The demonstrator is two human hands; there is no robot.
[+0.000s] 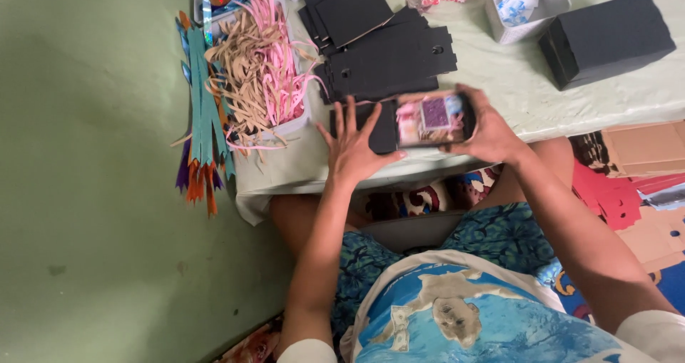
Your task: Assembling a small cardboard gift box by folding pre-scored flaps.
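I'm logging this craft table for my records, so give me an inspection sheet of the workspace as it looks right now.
Surface: low table under a pale green cloth, edge toward the person.
Job's things: small black box with a clear window showing purple and pink contents; flat black card piece beside it.
Clutter: stack of flat black box blanks; tray of tan and pink paper shreds; teal ribbon strips hanging over the edge; white open box; closed black box.
Hands: left hand spread flat on the card piece; right hand grips the windowed box.
Cables: nothing seen.
Surroundings: green floor; red and brown card sheets beside the person.
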